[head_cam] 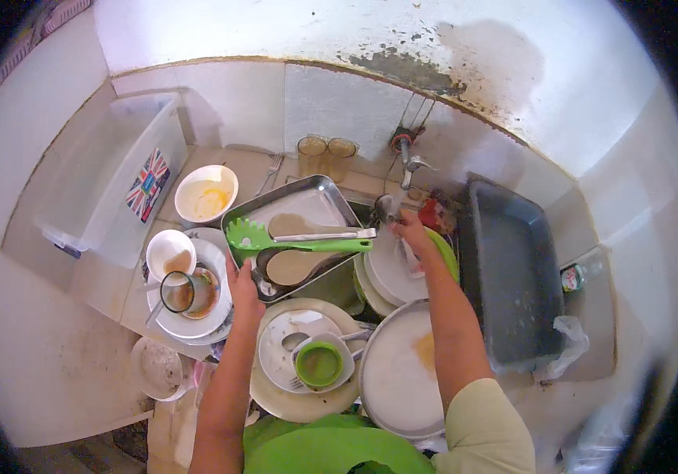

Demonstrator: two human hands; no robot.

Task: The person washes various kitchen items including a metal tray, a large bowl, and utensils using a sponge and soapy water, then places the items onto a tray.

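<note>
My left hand (246, 289) grips the near left edge of a rectangular metal tray (330, 189). Across the tray lie a green slotted pasta server (248, 234), metal tongs (327, 236) and two tan, rounded utensils, one of them a dark-rimmed spatula or ladle (294, 266). Under the metal faucet (408, 163), my right hand (413, 233) holds a rounded metal utensil (386, 207), whose exact kind is blurred. Stacked white plates (389, 269) and part of a green dish (444, 252) sit below my right wrist.
A clear plastic bin (131, 178) stands left, a grey basin (516, 272) right. Nearby are a soiled white bowl (206, 194), stacked dishes with a glass (177, 292), two drinking glasses (327, 157), a fork (270, 173), a green cup (318, 364) on plates and a large round lid or tray (401, 373).
</note>
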